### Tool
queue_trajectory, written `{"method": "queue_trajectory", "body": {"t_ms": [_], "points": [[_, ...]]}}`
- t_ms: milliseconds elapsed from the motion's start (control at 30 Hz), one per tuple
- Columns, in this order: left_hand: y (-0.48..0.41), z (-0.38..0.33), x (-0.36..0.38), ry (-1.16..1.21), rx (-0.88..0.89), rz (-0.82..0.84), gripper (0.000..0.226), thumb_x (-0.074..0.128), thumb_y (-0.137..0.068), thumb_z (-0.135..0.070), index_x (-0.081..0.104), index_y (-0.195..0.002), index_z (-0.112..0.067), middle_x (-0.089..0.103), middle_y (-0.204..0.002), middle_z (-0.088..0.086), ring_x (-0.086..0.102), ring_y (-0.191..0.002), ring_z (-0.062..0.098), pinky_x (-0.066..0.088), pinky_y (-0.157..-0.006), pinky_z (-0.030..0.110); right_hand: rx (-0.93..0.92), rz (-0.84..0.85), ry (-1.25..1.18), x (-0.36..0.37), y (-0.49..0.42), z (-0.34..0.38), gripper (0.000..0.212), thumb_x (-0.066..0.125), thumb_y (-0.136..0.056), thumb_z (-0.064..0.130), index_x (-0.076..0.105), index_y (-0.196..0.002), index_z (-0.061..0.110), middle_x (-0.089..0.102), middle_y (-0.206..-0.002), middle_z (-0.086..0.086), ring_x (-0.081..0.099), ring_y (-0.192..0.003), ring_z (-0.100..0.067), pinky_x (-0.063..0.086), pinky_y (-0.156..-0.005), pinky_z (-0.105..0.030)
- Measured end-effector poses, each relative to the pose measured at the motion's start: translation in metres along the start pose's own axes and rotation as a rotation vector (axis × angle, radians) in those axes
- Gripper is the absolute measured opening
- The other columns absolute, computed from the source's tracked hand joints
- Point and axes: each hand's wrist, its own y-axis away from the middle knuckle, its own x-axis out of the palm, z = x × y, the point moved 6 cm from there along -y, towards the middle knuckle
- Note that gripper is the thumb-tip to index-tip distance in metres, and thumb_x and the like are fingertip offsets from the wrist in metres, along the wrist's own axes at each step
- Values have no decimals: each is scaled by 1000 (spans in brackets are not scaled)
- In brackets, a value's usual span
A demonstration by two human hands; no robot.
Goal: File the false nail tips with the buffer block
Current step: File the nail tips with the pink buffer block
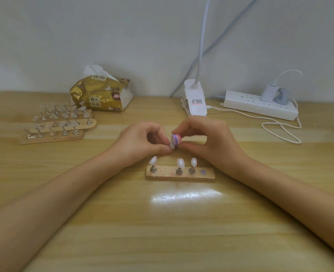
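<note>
Wooden table (162, 222), pale and striped, fills the lower half of the view and meets a plain wall at the back. On its far left lies a gold tissue pack (101, 95) with a white tissue standing out of the top. On the far right is a white power strip (260, 105) with a charger plugged in, and a thin white cable (280, 130) loops across the wood near it. Between them sits a white lamp clamp (194, 99), its stalk rising out of view. In front of the tissue pack are several wooden racks (60, 124), crowded with clear tips on small metal stands.

Both forearms reach in from the bottom corners and the hands meet mid-table. The left hand (140, 142) has its fingers curled and pinches one nail tip (172, 145) between thumb and forefinger. The right hand (207, 142), also curled, grips the buffer block (176, 138) between thumb and forefinger. The block is small, banded purple and pink, and is held up off the table, touching the pinched tip.

Just in front of the hands lies a short wooden strip (180, 175). Three metal stands on it carry white tips – one at the left end (153, 160), two close together right of centre (180, 162) (193, 161). A small round disc (202, 171) sits bare near the strip's right end.
</note>
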Motion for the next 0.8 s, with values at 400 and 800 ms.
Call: {"method": "queue_trajectory", "body": {"t_ms": [400, 800], "points": [[-1, 1, 0, -9, 1, 4, 17, 86, -71, -20, 70, -70, -25, 73, -77, -5, 65, -76, 8, 54, -88, 41, -8, 3, 13, 1, 0, 0, 16, 78, -83, -2, 71, -96, 4, 73, -94, -1, 69, -92, -10, 56, -90, -26], [-1, 1, 0, -2, -1, 11, 15, 85, -72, -20, 70, -72, -22, 73, -75, -5, 64, -74, 7, 53, -83, 37, -4, 13, 0, 1, 0, -1, 15, 77, -84, -1, 69, -96, 2, 73, -94, -1, 69, -91, -10, 56, -91, -31]]}}
